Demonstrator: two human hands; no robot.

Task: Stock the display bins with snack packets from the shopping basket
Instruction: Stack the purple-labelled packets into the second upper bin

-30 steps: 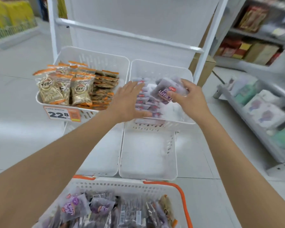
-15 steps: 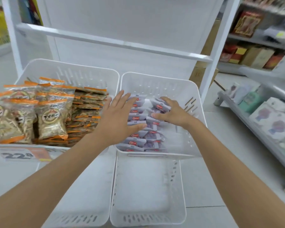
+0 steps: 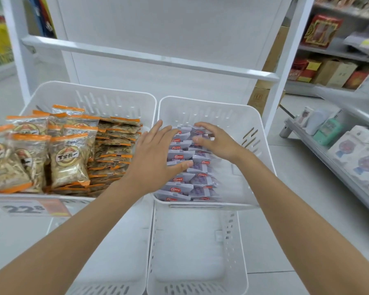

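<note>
Left hand (image 3: pixel 156 158): flat and released, fingers straight and spread, palm down on the purple packets (image 3: pixel 181 188), gripping nothing!
Right hand (image 3: pixel 217 143): just beside the left hand, fingers arched over the far packets, tips touching; whether it grasped one, I could not tell.
Purple packets: under both hands, rowed inside the right bin (image 3: pixel 262 133).
Orange packets (image 3: pixel 68 160): left of the left hand, stacked in the left bin (image 3: pixel 115 96).
Price tag (image 3: pixel 30 208): hung below the orange packets, on the left bin's front.
</note>
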